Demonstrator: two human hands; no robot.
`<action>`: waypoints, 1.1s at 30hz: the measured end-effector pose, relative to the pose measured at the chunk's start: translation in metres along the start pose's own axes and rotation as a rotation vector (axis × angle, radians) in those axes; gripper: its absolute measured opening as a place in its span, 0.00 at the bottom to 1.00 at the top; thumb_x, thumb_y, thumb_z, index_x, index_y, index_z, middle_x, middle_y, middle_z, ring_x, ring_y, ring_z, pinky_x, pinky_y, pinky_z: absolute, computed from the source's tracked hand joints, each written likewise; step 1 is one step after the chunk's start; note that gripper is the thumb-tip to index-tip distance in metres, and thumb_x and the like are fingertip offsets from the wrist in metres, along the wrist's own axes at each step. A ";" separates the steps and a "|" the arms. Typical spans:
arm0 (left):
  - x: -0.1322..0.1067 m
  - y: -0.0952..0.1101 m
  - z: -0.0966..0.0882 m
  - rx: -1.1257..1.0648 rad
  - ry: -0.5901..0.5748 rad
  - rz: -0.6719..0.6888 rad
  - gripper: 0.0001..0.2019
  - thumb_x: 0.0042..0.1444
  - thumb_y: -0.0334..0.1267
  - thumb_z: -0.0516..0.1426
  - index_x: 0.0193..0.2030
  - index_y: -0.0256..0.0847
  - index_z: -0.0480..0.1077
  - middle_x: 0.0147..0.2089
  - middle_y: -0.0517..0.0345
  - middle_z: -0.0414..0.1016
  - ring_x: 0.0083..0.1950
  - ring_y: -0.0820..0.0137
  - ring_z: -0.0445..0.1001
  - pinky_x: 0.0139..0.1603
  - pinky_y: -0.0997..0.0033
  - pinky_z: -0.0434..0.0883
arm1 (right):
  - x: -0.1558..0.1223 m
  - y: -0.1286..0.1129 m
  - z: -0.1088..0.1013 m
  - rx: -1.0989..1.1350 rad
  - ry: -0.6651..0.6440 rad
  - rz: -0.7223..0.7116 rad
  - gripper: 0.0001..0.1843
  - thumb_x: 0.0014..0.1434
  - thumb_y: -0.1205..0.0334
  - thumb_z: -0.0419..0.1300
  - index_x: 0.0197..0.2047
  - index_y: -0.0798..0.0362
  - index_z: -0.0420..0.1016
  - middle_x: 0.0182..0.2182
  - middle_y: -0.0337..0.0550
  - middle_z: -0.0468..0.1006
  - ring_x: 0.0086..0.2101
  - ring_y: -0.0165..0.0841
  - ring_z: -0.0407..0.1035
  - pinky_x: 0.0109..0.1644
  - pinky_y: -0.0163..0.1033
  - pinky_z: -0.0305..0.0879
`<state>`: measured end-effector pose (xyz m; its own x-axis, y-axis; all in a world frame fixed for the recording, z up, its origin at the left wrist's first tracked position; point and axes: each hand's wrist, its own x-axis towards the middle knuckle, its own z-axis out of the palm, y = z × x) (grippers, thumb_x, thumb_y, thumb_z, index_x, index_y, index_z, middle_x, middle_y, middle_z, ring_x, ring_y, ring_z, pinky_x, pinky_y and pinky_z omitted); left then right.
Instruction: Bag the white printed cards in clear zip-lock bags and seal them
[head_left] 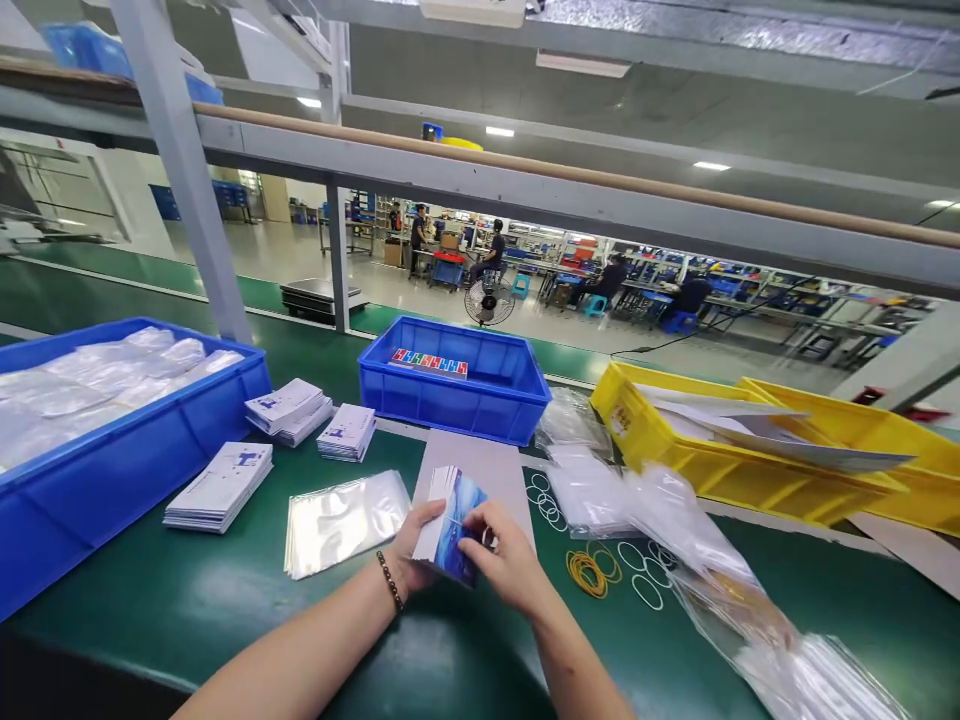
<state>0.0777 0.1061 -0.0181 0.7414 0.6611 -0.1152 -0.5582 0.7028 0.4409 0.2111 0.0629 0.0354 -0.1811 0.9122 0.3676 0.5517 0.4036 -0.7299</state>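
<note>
A factory workshop: far beyond the left hand [409, 556], people [495, 250] stand and sit along rows of workstations [780, 308]; below it spreads a green tabletop [187, 600], with a blue bin [150, 470] leftward, a yellow bin [750, 482] rightward

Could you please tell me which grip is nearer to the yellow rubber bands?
Right: the right grip is left of the yellow rubber bands, touching the blue-printed paper stack; the left grip is farther left, holding the stack's other side.
</note>
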 end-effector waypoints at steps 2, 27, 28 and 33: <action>0.001 -0.005 -0.012 -0.006 0.022 -0.039 0.20 0.45 0.47 0.59 0.39 0.30 0.69 0.32 0.51 0.76 0.36 0.65 0.75 0.42 0.68 0.66 | -0.004 0.011 0.001 -0.009 -0.080 0.046 0.03 0.49 0.68 0.56 0.27 0.52 0.66 0.26 0.38 0.69 0.29 0.31 0.65 0.32 0.35 0.63; -0.015 -0.025 -0.002 0.248 -0.215 -0.350 0.31 0.28 0.31 0.65 0.46 0.36 0.67 0.34 0.53 0.74 0.34 0.63 0.74 0.34 0.65 0.68 | -0.012 0.055 -0.014 -0.469 0.540 0.041 0.09 0.60 0.61 0.45 0.30 0.51 0.60 0.23 0.38 0.67 0.24 0.30 0.65 0.30 0.35 0.62; -0.016 -0.024 -0.003 0.255 -0.219 -0.362 0.30 0.29 0.31 0.65 0.46 0.35 0.67 0.34 0.53 0.74 0.35 0.62 0.74 0.34 0.66 0.68 | -0.012 0.057 -0.016 -0.462 0.563 0.061 0.09 0.60 0.61 0.45 0.30 0.51 0.61 0.23 0.38 0.67 0.24 0.30 0.64 0.30 0.35 0.61; -0.018 -0.021 -0.006 0.302 -0.210 -0.386 0.29 0.29 0.33 0.65 0.44 0.34 0.68 0.36 0.52 0.74 0.38 0.64 0.72 0.36 0.66 0.69 | -0.016 0.074 -0.038 -0.429 0.663 0.249 0.10 0.58 0.58 0.47 0.30 0.52 0.63 0.23 0.40 0.70 0.25 0.31 0.64 0.31 0.36 0.60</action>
<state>0.0736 0.0812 -0.0301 0.9474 0.2812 -0.1527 -0.1212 0.7570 0.6421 0.2856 0.0753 -0.0031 0.4308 0.6861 0.5863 0.7996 0.0110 -0.6004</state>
